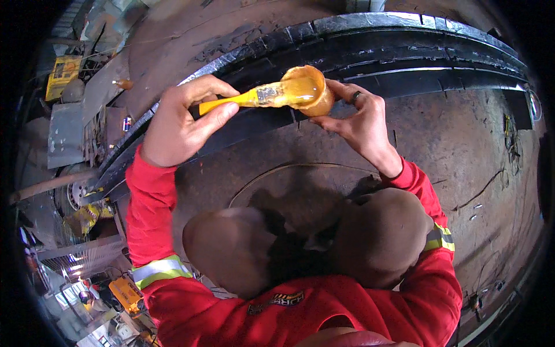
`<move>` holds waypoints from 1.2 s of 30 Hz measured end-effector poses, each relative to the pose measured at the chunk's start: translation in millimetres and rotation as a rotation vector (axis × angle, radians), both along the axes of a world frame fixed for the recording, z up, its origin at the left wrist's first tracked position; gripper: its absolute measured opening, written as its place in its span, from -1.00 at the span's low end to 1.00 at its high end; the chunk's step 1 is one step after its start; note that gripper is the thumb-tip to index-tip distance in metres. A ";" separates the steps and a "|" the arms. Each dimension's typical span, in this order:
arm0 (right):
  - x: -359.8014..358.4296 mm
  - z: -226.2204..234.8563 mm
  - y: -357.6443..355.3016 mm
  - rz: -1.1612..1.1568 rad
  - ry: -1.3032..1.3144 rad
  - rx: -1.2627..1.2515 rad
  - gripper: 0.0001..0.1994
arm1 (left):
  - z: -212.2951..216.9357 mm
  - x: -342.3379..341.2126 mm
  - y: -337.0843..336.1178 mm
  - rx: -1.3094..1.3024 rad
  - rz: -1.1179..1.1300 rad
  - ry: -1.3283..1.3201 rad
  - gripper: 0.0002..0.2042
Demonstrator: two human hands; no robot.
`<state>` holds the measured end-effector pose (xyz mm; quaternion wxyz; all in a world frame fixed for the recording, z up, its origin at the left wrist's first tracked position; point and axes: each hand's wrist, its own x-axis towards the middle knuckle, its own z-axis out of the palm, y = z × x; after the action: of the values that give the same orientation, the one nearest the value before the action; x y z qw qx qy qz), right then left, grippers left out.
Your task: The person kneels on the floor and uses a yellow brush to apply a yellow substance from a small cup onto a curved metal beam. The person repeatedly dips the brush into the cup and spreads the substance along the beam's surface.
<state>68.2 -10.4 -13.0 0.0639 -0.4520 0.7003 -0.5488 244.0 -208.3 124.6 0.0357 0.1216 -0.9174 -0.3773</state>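
Note:
My left hand (184, 118) pinches the yellow handle of a paintbrush (245, 98) between thumb and fingers. Its metal band is smeared with yellow, and the bristle end lies inside a small cup (319, 109) of yellow-orange liquid. Around the far right side of that cup, my right hand (365, 121) is closed, tilting its mouth toward the brush. Yellow residue coats the cup's rim. Just beyond both hands runs a long black beam (399, 55) with pale, shiny edges. The bristles themselves are hard to make out in the liquid.
My bent knees (381, 237) rise below the hands. A thin curved cable (312, 165) lies on the brown floor before me. At the left are metal sheets (65, 136), a yellow crate (63, 75) and an orange case (125, 294). More wires (511, 141) lie at the right.

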 end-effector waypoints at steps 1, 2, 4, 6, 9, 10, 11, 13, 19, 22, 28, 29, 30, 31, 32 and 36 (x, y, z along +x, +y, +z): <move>0.5 0.1 -0.5 -0.003 0.011 -0.006 -0.40 | -6.2 1.3 2.0 0.059 0.024 -0.005 -0.86; 1.3 1.5 -0.6 -0.013 0.014 0.017 -0.40 | -14.0 3.0 2.8 0.100 0.054 0.001 -0.84; 2.5 4.7 -0.4 -0.035 0.020 0.062 -0.40 | -23.6 6.2 1.2 0.159 0.057 0.053 -0.85; 2.9 5.9 -0.3 -0.054 -0.007 0.075 -0.40 | -26.2 11.4 -4.7 0.147 0.060 0.072 -0.84; 0.6 4.0 0.7 -0.072 -0.050 0.091 -0.40 | -11.8 20.9 -14.0 0.201 0.130 0.002 -0.85; -0.3 3.4 1.2 -0.076 -0.065 0.095 -0.41 | -10.2 22.1 -14.5 0.193 0.144 0.085 -0.85; -0.1 3.9 1.5 -0.065 -0.077 0.104 -0.41 | -4.7 20.7 -13.9 0.198 0.147 0.125 -0.86; 0.9 5.6 3.2 -0.042 -0.100 0.123 -0.41 | 1.4 19.2 -18.8 0.146 0.159 0.138 -0.86; 3.2 13.6 4.9 0.051 -0.174 0.095 -0.36 | -13.4 13.9 0.4 -0.087 0.179 0.167 -0.88; 3.7 16.2 7.6 0.083 -0.155 0.078 -0.36 | -20.2 8.3 5.9 -0.105 0.230 0.290 -0.87; 4.3 21.0 9.9 0.125 -0.141 0.049 -0.37 | 8.3 6.5 4.7 -0.115 0.341 0.494 -0.81; 3.9 18.9 9.3 0.126 -0.129 0.037 -0.37 | 16.6 5.6 5.6 -0.126 0.337 0.536 -0.80; 3.6 15.9 8.1 0.127 -0.117 0.025 -0.37 | 26.4 4.7 6.8 -0.139 0.332 0.579 -0.79; 3.4 15.0 6.5 0.128 -0.105 0.012 -0.37 | 36.4 3.9 8.1 -0.152 0.328 0.621 -0.78; 3.7 15.3 6.9 0.124 -0.109 0.029 -0.37 | 43.4 3.0 10.6 -0.112 0.341 0.650 -0.77; 4.8 15.3 6.6 0.105 -0.143 0.072 -0.37 | 68.3 2.8 19.3 -0.023 0.348 0.735 -0.76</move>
<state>73.1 -3.7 2.3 0.1583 -0.4451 0.6886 -0.5501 246.8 -189.0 192.9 0.4260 0.1316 -0.8133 -0.3739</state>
